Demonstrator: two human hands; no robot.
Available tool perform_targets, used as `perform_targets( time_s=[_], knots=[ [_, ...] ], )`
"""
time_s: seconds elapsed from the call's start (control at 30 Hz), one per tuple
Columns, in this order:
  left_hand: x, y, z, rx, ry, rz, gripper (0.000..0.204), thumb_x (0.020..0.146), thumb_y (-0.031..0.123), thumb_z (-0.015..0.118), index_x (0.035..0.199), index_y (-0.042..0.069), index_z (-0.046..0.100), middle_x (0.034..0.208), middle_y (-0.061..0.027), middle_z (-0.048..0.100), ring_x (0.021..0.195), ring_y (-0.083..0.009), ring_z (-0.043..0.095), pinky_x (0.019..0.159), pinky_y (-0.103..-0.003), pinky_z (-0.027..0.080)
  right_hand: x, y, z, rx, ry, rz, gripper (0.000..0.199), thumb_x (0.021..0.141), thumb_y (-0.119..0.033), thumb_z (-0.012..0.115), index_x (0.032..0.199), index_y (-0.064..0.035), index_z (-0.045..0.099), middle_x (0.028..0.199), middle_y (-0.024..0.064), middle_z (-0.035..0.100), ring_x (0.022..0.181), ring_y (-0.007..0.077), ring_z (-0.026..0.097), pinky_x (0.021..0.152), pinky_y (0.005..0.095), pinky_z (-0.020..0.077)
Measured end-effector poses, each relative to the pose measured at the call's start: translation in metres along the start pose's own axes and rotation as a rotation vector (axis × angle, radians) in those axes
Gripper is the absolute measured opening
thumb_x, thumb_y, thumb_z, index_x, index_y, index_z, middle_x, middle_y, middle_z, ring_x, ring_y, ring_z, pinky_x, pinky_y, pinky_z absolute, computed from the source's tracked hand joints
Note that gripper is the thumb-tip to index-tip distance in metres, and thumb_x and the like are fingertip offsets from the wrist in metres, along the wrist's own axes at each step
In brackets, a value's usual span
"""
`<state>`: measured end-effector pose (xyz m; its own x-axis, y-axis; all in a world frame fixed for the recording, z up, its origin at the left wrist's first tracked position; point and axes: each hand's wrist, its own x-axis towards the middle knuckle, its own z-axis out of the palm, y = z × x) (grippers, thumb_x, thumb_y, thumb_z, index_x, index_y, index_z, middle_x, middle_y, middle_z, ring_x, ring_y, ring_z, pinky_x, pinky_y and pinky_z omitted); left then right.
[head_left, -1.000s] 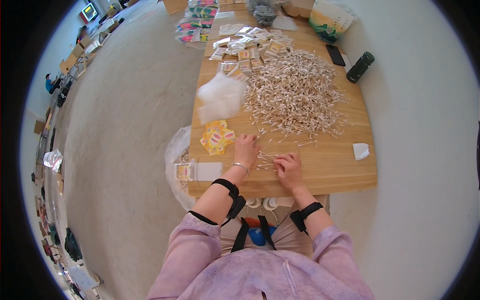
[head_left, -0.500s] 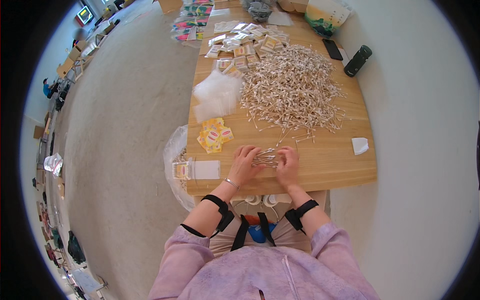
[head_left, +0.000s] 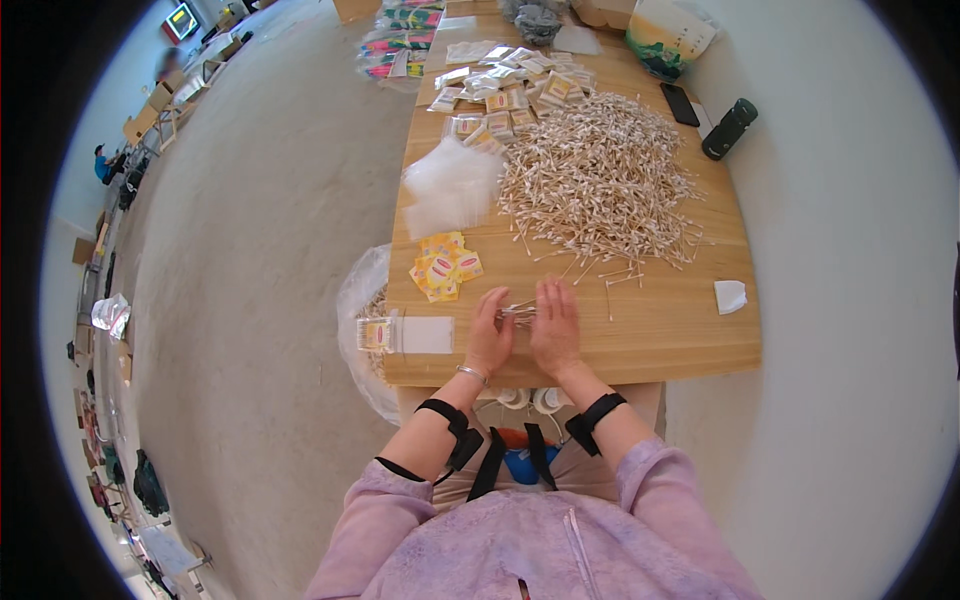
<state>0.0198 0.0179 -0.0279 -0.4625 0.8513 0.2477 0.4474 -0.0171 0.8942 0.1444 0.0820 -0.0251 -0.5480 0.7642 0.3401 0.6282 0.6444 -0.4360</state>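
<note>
A small bundle of cotton swabs (head_left: 518, 315) lies crosswise between my two hands at the table's near edge. My left hand (head_left: 491, 335) curls its fingers round the bundle's left end. My right hand (head_left: 555, 325) stands against the other end, its fingers straight and side by side, palm turned to the swabs. Just beyond is a large heap of loose cotton swabs (head_left: 605, 180), with a few strays close to my right fingertips. To the left are yellow printed cards (head_left: 445, 266), a clear box of swabs (head_left: 376, 335) and a white card (head_left: 428, 335).
Clear plastic bags (head_left: 452, 185) lie beyond the yellow cards, and filled packets (head_left: 505, 100) beyond those. A phone (head_left: 680, 104) and a dark bottle (head_left: 729, 129) are at the far right by the wall. A folded white paper (head_left: 730, 297) lies right. A plastic sack (head_left: 362, 290) hangs off the left edge.
My right hand has straightened its fingers and moved left against the swab ends. The hands are closer together. The whole view has shifted slightly.
</note>
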Motion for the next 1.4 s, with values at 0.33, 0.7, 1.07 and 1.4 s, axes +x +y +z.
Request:
perform_targets(
  time_s=[0.33,0.7,1.07,1.4],
  knots=[
    [0.004,-0.007,0.001,-0.225,0.119,-0.188,0.03,0.095,0.007,0.04,0.122,0.0,0.051,0.123,-0.0151,0.055,0.117,-0.0254,0.05,0.099,-0.033,0.038,0.02,-0.008,-0.006,-0.266,-0.406,-0.092,0.088,0.083,-0.05,0.054,0.143,0.005,0.018,0.15,0.0219,0.016,0.141,0.0344,0.009,0.114,0.047,0.0049],
    [0.005,-0.007,-0.002,-0.135,0.192,-0.112,0.03,0.094,0.007,0.04,0.121,-0.001,0.052,0.122,-0.0164,0.055,0.116,-0.0271,0.051,0.101,-0.034,0.037,0.009,-0.009,-0.008,-0.22,-0.336,-0.071,0.072,0.083,-0.04,0.057,0.139,-0.0022,0.032,0.146,0.0187,0.026,0.138,0.0326,0.02,0.112,0.0474,0.0126],
    [0.006,-0.006,0.002,-0.162,0.188,-0.148,0.032,0.096,0.01,0.041,0.124,-0.001,0.05,0.12,-0.0134,0.056,0.114,-0.0216,0.053,0.098,-0.031,0.039,0.035,0.021,-0.019,-0.097,-0.125,-0.073,0.039,0.074,-0.007,0.055,0.111,-0.0157,0.063,0.135,0.0088,0.043,0.126,0.0318,0.035,0.105,0.0441,0.0296],
    [0.004,-0.019,0.0,-0.192,0.212,-0.165,0.032,0.097,0.013,0.041,0.124,-0.001,0.049,0.119,-0.0119,0.057,0.113,-0.019,0.052,0.097,-0.029,0.04,0.027,0.015,-0.02,-0.041,-0.12,-0.015,0.037,0.077,-0.008,0.056,0.113,-0.0139,0.062,0.125,0.0109,0.047,0.12,0.0308,0.039,0.099,0.0436,0.0347]
  ],
)
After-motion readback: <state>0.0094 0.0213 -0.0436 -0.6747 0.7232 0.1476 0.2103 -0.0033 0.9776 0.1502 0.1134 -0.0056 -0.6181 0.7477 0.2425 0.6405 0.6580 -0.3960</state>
